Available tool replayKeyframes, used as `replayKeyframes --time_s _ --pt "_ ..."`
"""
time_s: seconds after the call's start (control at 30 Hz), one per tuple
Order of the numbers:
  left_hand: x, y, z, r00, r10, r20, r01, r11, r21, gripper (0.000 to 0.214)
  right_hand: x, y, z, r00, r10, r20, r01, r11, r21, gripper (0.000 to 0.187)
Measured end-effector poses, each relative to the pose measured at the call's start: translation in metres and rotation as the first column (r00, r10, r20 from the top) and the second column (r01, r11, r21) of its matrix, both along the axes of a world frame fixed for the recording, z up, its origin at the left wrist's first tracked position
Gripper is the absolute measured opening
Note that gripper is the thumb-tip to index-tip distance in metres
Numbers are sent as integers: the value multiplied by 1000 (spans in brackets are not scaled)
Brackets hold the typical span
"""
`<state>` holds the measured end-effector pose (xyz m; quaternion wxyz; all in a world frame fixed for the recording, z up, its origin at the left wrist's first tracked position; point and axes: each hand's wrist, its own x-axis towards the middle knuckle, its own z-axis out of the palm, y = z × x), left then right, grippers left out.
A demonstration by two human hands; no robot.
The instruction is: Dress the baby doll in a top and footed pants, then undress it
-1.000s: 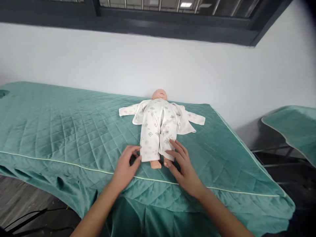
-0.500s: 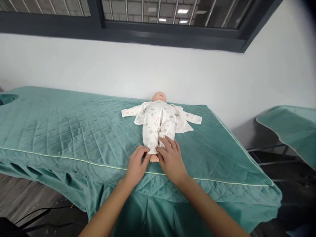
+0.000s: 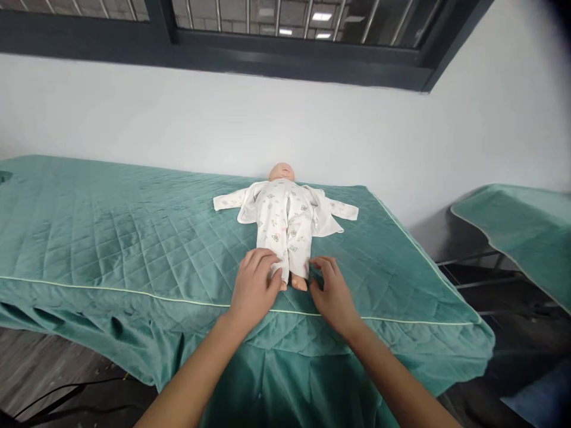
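Observation:
A baby doll [image 3: 282, 172] lies on its back, head toward the wall, with its bare feet at the near side. It is dressed in white printed baby trousers [image 3: 273, 220] and a white long-sleeved top [image 3: 328, 221], spread open with both sleeves stretched outward. My left hand [image 3: 255, 286] is closed around the lower end of the left trouser leg, its fingers and thumb partly covering that foot. Beside the other cuff, my right hand [image 3: 332, 292] is open, thumb and fingers apart, fingertips close to the fabric edge. The right-side foot [image 3: 298, 282] shows below its cuff.
The doll rests on a bed with a green quilted cover [image 3: 134, 238], whose piped front edge runs just below my hands. Behind stands a white wall [image 3: 200, 119] under a dark-framed, barred window [image 3: 285, 53]. Another green-covered bed [image 3: 521, 220] is at the right.
My right hand has left the left trouser cuff and moved right, beside the other leg. My left hand stays at the left cuff. Both feet now show; the view has shifted slightly.

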<state>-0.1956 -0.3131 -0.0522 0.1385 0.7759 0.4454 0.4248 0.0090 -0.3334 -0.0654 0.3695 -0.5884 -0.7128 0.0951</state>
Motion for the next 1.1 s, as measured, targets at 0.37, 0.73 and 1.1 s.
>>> replayKeyframes --time_s 0.37,0.73,1.1 --pt "29 19 22 864 -36 -502 19 999 -40 13 -2 4 8 992 60 -114 -72 992 -99 10" --pt "33 17 21 929 -26 -369 13 999 -39 19 -5 1 54 955 178 -236 -187 982 -15 13" --pt "28 -10 14 927 -17 -374 103 972 212 11 21 -28 16 992 76 -100 -84 994 -76 4"
